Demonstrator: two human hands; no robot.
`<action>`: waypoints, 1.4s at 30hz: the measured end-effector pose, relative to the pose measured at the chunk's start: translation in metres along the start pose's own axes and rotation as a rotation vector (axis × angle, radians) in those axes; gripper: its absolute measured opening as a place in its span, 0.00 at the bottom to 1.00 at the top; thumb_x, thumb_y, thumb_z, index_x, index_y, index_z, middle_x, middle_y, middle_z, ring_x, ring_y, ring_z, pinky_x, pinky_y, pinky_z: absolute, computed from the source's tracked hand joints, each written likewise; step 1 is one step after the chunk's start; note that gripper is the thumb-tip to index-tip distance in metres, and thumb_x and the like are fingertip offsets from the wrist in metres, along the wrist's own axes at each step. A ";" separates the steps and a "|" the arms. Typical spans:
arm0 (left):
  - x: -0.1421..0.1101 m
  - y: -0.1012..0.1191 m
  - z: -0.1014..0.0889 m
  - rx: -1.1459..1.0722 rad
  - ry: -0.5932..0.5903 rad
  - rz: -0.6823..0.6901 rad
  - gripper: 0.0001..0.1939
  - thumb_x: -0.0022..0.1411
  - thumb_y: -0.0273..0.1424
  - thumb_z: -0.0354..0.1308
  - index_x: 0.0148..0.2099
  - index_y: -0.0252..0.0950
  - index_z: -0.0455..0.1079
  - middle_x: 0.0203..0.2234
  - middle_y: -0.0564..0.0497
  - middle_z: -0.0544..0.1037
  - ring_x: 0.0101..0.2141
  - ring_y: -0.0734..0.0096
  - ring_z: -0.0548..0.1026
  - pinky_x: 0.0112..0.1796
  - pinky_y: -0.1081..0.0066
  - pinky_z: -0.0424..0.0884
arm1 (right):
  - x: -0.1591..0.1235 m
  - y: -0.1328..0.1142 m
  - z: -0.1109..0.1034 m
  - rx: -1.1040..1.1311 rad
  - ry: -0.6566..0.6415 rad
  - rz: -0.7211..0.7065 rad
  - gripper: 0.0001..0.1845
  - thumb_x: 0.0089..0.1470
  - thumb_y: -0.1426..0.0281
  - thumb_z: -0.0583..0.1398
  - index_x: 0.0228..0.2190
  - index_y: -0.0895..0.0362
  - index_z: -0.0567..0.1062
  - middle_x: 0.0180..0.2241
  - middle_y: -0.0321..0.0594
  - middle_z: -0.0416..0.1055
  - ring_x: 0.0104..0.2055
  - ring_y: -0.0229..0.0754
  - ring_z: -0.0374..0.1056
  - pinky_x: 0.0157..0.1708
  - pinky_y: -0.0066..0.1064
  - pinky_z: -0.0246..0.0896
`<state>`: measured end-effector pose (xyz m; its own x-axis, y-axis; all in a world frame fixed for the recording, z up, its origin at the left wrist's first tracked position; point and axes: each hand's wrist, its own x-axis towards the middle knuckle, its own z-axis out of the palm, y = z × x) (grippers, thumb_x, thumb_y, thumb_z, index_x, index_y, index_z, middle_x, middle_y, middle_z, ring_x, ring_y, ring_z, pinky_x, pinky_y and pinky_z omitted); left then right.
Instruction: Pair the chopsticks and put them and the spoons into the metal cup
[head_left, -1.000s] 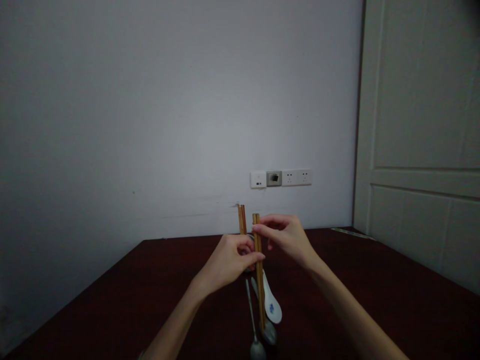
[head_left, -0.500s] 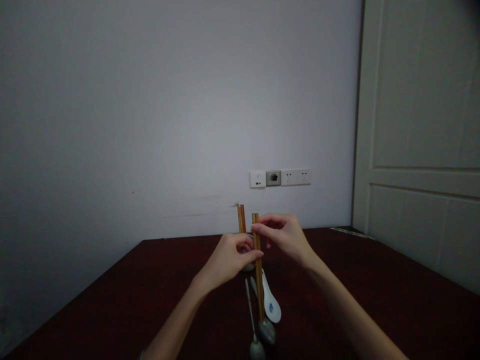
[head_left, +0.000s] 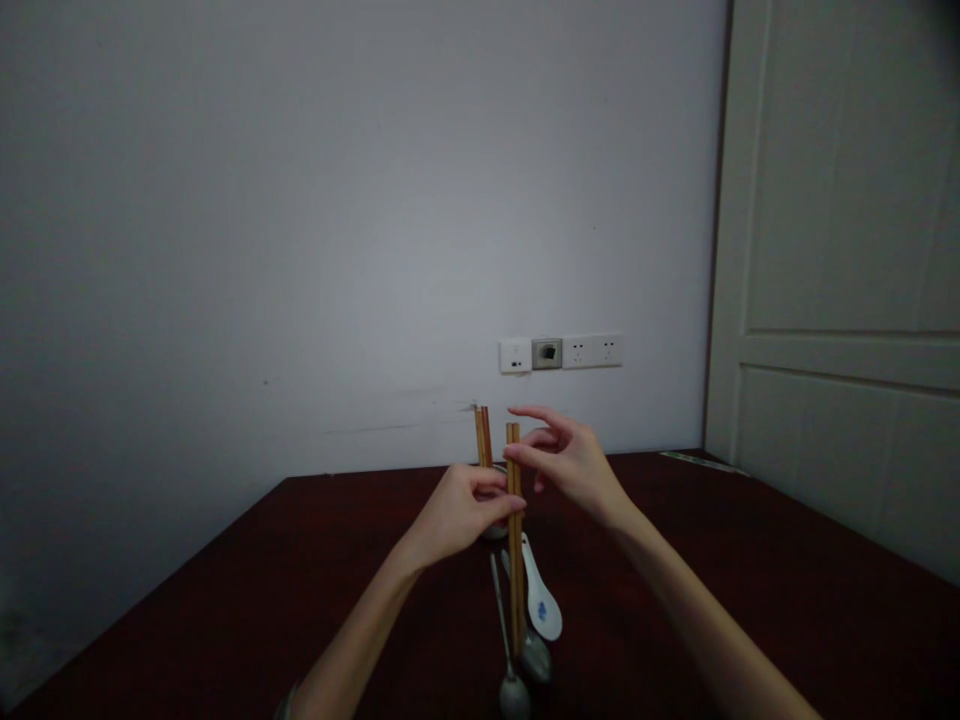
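Left hand (head_left: 454, 515) and right hand (head_left: 577, 465) pinch chopsticks (head_left: 516, 560) before the surface (head_left: 337, 600)'s far edge; slack grip could splay them.

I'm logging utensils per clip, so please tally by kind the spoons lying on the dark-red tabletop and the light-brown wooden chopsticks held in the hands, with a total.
White spoon with a blue motif: 1
Grey metal spoons: 2
Light-brown wooden chopsticks held in the hands: 2
Total: 5
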<state>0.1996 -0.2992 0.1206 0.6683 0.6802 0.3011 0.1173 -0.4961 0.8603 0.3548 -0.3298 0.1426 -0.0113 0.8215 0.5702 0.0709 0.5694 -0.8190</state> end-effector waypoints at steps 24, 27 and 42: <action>0.002 -0.006 -0.004 0.035 -0.028 -0.002 0.11 0.50 0.34 0.57 0.28 0.29 0.71 0.21 0.51 0.72 0.23 0.75 0.69 0.26 0.74 0.64 | -0.001 0.007 0.000 -0.085 0.046 -0.098 0.16 0.40 0.67 0.63 0.35 0.59 0.74 0.21 0.36 0.71 0.18 0.32 0.63 0.15 0.22 0.59; 0.002 -0.007 -0.004 0.042 -0.034 0.002 0.11 0.50 0.34 0.57 0.27 0.29 0.70 0.20 0.51 0.72 0.23 0.75 0.68 0.26 0.75 0.64 | 0.000 0.007 -0.001 -0.092 0.021 -0.091 0.16 0.41 0.67 0.63 0.35 0.59 0.73 0.21 0.36 0.71 0.19 0.33 0.64 0.15 0.22 0.60; 0.003 -0.011 -0.005 -0.002 -0.045 -0.002 0.11 0.51 0.34 0.57 0.29 0.29 0.71 0.23 0.49 0.74 0.24 0.74 0.70 0.27 0.74 0.64 | 0.003 0.010 -0.001 -0.026 0.022 0.082 0.15 0.36 0.64 0.65 0.26 0.62 0.74 0.22 0.38 0.72 0.19 0.33 0.64 0.14 0.22 0.60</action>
<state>0.1971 -0.2891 0.1140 0.7007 0.6561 0.2803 0.1174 -0.4936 0.8617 0.3568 -0.3218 0.1366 0.0177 0.8644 0.5025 0.0961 0.4988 -0.8614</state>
